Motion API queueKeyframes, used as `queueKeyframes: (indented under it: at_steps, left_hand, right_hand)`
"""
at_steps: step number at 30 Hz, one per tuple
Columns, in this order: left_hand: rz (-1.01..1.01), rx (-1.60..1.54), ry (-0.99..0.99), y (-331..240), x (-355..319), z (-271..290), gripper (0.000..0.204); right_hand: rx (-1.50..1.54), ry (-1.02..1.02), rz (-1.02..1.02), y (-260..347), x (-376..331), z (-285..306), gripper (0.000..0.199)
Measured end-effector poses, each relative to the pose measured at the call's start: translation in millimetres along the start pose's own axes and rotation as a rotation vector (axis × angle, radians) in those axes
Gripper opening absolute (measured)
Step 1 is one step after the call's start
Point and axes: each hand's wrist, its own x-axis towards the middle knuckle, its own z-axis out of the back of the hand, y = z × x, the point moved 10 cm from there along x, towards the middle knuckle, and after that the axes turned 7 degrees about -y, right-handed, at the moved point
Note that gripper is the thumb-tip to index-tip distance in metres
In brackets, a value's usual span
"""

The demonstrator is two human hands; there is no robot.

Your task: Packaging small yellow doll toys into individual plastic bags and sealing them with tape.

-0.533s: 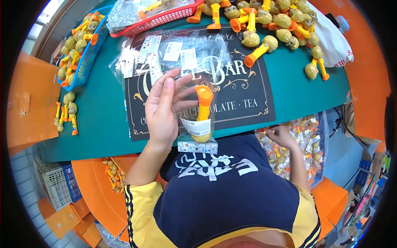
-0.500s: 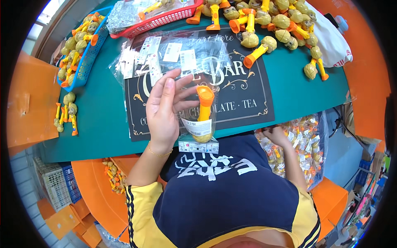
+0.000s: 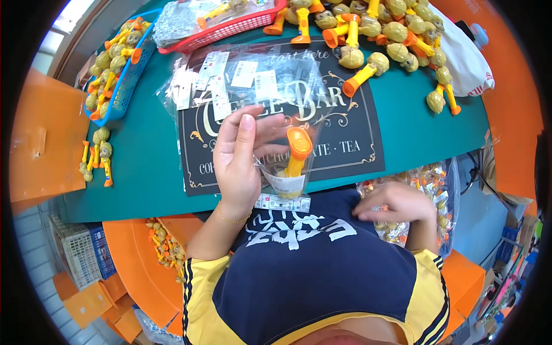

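My left hand [image 3: 241, 152] is raised over the table's near edge, its thumb upright and its fingers curved round the side of a clear plastic bag. Inside this bag is a toy figure [image 3: 298, 150], its orange foot at the top and its yellow leg slanting down to a tan head. A white label and a printed header strip [image 3: 282, 202] are toward the bag's lower end. My right hand [image 3: 398, 202] holds nothing and has its fingers stretched toward my shirt, above a large clear sack [image 3: 440, 192] of bagged toys at the table's near right.
Flat clear bags [image 3: 244, 75] with labels lie on a black printed mat [image 3: 345, 155]. Loose toys [image 3: 397, 34] are heaped at the back right. A blue basket [image 3: 119, 95] of toys and a red basket [image 3: 230, 31] of plastic bags stand at the back left.
My right hand has come up out of the sack of bagged toys and moved toward my body. My left hand and the bagged toy have shifted slightly right.
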Motion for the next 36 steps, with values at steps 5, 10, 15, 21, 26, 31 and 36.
queueKeyframes:
  at_steps: [5, 10, 15, 21, 26, 31, 36]
  left_hand:
    - [-0.014, -0.01, 0.065, 1.4, -9.5, -15.6, 0.028]
    - [-0.104, 0.081, 0.097, -1.4, -18.4, -25.2, 0.025]
    - [-0.172, 0.034, 0.119, -1.6, -29.2, -30.5, 0.021]
    - [-0.23, 0.008, 0.082, -9.3, -23.7, -25.7, 0.02]
    - [-0.249, 0.05, 0.03, -7.4, -18.6, -17.9, 0.021]
    - [-0.22, 0.029, 0.033, -1.7, -15.9, -15.1, 0.024]
    - [-0.116, -0.077, 0.11, 7.1, -14.3, -18.6, 0.026]
  right_hand:
    - [0.404, -0.537, 0.236, 44.7, 9.4, 76.1, 0.049]
    - [0.767, -0.365, 0.186, 49.9, 83.7, 40.0, 0.074]
    - [0.782, -0.43, 0.259, 50.2, 95.9, 30.1, 0.058]
    - [0.752, -0.569, 0.443, 64.7, 81.3, 37.9, 0.052]
    - [0.983, -0.654, 0.362, 46.4, 74.8, 40.4, 0.042]
    - [0.832, -0.724, 0.454, 49.3, 71.1, 42.5, 0.016]
    - [0.845, -0.75, 0.471, 48.9, 70.7, 44.4, 0.011]
